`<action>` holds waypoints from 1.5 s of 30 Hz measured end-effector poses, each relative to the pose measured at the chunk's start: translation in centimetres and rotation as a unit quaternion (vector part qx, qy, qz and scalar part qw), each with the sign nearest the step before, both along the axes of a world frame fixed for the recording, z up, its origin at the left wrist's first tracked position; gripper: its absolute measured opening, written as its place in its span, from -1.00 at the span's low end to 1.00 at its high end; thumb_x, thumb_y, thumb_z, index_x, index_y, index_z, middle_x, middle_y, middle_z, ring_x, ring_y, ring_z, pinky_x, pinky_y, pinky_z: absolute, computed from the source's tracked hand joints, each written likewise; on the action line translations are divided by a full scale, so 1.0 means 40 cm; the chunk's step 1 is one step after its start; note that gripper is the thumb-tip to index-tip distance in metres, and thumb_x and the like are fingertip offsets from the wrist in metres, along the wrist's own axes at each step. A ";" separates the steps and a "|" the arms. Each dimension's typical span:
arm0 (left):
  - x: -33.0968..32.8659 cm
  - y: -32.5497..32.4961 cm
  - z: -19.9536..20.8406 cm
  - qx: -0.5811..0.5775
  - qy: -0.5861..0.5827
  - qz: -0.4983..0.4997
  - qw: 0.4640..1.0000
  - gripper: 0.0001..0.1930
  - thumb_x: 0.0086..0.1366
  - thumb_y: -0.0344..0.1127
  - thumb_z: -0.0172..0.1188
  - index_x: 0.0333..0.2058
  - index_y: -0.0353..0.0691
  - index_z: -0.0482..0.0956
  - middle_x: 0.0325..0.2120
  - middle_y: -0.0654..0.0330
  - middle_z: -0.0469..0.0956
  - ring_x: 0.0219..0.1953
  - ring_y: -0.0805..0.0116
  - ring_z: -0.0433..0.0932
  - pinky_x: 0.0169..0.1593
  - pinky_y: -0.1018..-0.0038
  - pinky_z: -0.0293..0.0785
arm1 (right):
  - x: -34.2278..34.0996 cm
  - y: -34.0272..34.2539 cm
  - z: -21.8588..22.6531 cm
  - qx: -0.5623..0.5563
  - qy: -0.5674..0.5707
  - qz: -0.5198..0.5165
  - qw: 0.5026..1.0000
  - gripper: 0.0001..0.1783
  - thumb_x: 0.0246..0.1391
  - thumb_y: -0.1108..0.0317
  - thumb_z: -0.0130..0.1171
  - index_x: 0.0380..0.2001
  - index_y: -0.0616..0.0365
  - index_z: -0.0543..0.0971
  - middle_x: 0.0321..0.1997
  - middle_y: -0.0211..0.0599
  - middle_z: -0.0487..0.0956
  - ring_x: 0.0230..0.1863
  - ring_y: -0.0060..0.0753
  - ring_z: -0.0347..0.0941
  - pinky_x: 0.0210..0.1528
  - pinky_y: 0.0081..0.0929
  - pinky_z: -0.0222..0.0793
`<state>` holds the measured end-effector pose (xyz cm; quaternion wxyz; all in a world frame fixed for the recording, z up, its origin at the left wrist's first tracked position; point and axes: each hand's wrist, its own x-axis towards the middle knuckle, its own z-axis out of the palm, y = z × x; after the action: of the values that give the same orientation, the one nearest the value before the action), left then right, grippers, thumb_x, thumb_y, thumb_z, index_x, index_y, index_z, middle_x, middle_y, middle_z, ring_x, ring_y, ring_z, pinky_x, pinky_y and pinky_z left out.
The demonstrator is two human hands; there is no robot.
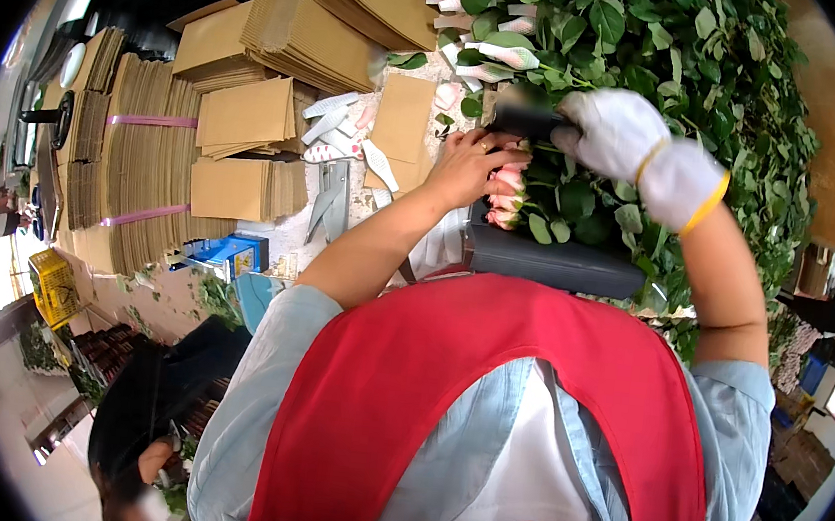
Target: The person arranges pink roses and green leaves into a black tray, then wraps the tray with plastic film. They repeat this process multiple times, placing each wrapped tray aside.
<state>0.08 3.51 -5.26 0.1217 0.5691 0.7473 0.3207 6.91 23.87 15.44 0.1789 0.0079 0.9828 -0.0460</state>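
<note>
Pink roses [507,194] lie with their heads side by side on a black padded surface [553,262], their leafy stems running to the right. My bare left hand [470,168], a ring on one finger, is curled over the rose heads at their left side. In a white glove with a yellow cuff, my right hand [611,133] is closed above the stems. Its fingertips meet a dark object [530,119], which is too blurred to name. The palm side of the glove is hidden.
Many leafy stems [697,76] cover the right side of the bench, with white-wrapped bunches [503,56] at the back. Stacked flat cardboard [147,144] fills the left. White sleeves [328,121] lie near my left forearm. Another person [162,407] is at lower left.
</note>
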 end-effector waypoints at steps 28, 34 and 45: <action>0.078 -0.061 0.007 -0.050 -0.133 0.070 0.987 -0.50 -0.05 0.05 0.48 -0.05 0.24 0.70 -0.12 0.18 0.31 0.00 0.13 0.20 0.18 0.20 0.05 | 0.065 -0.069 -0.303 -0.113 -0.152 -0.212 0.959 -0.37 0.20 -0.21 -0.05 -0.24 0.19 0.66 -0.20 0.00 0.66 -0.11 0.03 0.60 -0.06 -0.13 0.48; 0.055 -0.053 0.032 -0.094 -0.122 0.043 0.987 -0.47 -0.04 0.09 0.47 -0.02 0.21 0.69 -0.11 0.13 0.30 0.02 0.11 0.18 0.19 0.19 0.05 | 0.050 -0.064 -0.283 -0.158 -0.153 -0.235 0.947 -0.46 0.19 -0.15 0.02 -0.26 0.13 0.68 -0.21 -0.02 0.66 -0.11 0.05 0.60 -0.06 -0.11 0.47; 0.084 -0.056 0.025 -0.051 -0.158 0.111 0.980 -0.45 -0.13 -0.05 0.54 -0.05 0.21 0.70 -0.11 0.21 0.36 -0.01 0.12 0.21 0.16 0.24 0.11 | 0.098 -0.069 -0.224 -0.122 -0.153 -0.091 0.976 -0.53 0.27 -0.07 -0.03 -0.10 0.06 0.62 -0.28 -0.04 0.65 -0.18 0.08 0.60 -0.16 -0.07 0.51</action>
<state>3.44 1.27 -4.27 0.2310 0.4173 0.7927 0.3797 10.82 21.12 6.48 0.3214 0.0827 0.9259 -0.1802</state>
